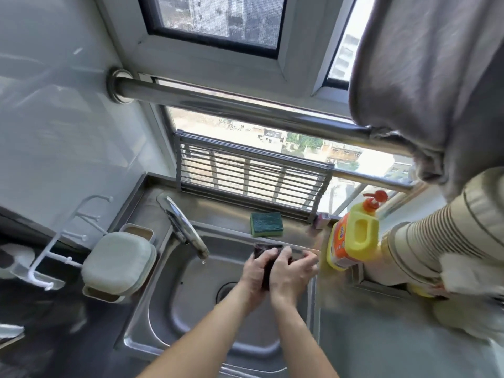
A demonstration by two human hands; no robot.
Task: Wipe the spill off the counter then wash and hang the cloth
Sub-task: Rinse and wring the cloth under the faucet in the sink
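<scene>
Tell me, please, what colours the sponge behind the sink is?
The sponge has a dark green scouring top over a yellow-green base, as the head view shows.

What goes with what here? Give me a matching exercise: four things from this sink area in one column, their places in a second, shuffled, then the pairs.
Things
1. dark cloth
2. green sponge
3. yellow detergent bottle
4. grey towel

Places
A. draped over the metal rail
B. standing on the counter, right of the sink
C. held between the left hand and right hand over the basin
D. lying on the ledge behind the basin, below the folding rack

Pairs: 1-C, 2-D, 3-B, 4-A
</scene>
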